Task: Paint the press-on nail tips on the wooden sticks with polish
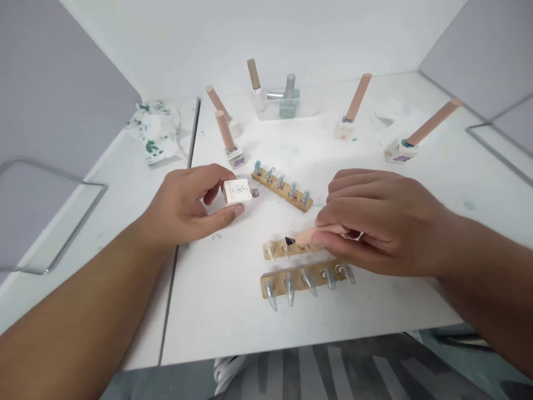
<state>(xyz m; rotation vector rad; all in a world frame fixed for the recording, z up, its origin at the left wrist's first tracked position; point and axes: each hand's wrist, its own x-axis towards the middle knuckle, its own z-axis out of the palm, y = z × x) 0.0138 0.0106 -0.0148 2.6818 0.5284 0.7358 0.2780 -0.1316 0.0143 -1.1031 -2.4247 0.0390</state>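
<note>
Two bare hands work over a white worktop (225, 322). The left hand (183, 205) has its grip closed on a small white square polish bottle (237, 192), thumb beneath and fingers on top. The bottle is tipped on its side left of centre, just above the worktop, with its uncapped, purple-stained neck pointing right.

The right hand (383, 222) keeps a narrow, pinched grip on a peach-coloured brush wand (318, 234). Its dark bristle tip points left, at the left end of a middle wooden strip (275, 249) that carries clear nail tips. Whether the bristles touch a tip cannot be told, and the fingers hide most of this strip.

Just nearer the person lies a near wooden strip (306, 278) with five clear pointed tips. Beyond, between the hands, a far wooden strip (282, 188) lies slantwise with five blue-green tips.

Farther back stand four white square bottles with tall peach caps: two at the left (227, 139) (219, 108), and two at the right (353, 111) (416, 136), well apart. A pale green bottle with a silver cap (288, 100) sits in a clear tray (266, 114) at the back. A crumpled green-stained tissue (156, 130) lies at the far left.
</note>
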